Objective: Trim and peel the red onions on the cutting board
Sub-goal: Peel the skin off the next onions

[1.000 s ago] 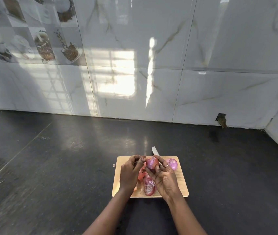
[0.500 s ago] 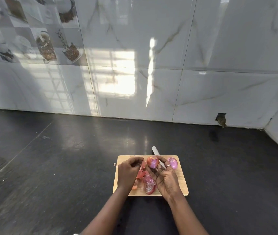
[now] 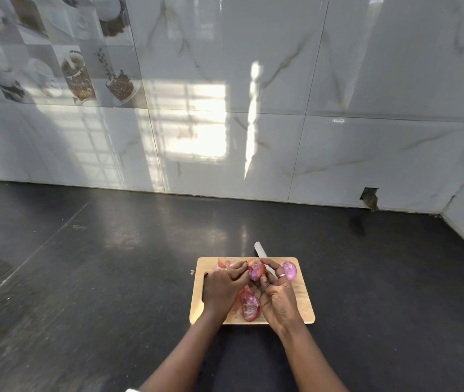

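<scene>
Fingertips of the left hand [image 3: 222,287] are pinching the partly peeled round red onion [image 3: 256,269], I'm seeing; the right hand [image 3: 278,298] is gripping it plus a white-bladed knife [image 3: 261,250] above the pale wooden cutting board [image 3: 304,309].

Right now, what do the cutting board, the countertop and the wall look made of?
Cutting board: pale wood or bamboo, matte, even tan colour.
Countertop: dark stone or laminate, semi-gloss, it reflects light.
Wall: glossy marble-look tiles, grey veins, visible joints.
</scene>
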